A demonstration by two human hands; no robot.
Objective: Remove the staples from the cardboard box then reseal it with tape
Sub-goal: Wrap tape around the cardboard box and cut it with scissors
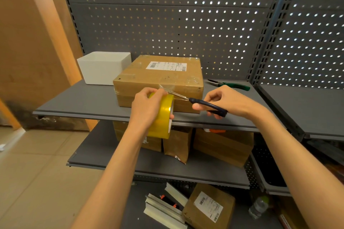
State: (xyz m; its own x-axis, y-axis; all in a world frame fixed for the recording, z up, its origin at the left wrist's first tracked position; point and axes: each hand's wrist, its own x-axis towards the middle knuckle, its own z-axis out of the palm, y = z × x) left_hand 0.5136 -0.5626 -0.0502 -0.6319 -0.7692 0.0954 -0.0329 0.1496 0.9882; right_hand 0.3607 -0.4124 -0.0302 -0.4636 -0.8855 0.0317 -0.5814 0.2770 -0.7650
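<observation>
Head view, box: the cardboard box [158, 78] lies flat on the grey shelf [78, 96], just beyond both hands, flaps closed and clear tape shining along its near edge.
Head view, left hand: the left hand [147, 106] is curled round the yellow tape roll [162, 117] and holds it upright in front of the box's near face; a short strip runs from the roll up to the box edge.
Head view, right hand: the right hand [225, 101] grips the dark handles of the scissors [195, 101], blades pointing left toward the left hand and meeting the strip just above the roll.
Step, as I judge it: cutting the tape free after a sealing pass.
Doing it well: keep the strip taut with the roll, cut close to the box, blades clear of the left fingertips, then press the loose end down.
Beyond the right hand: green-handled pliers [230, 84] lie on the shelf.
</observation>
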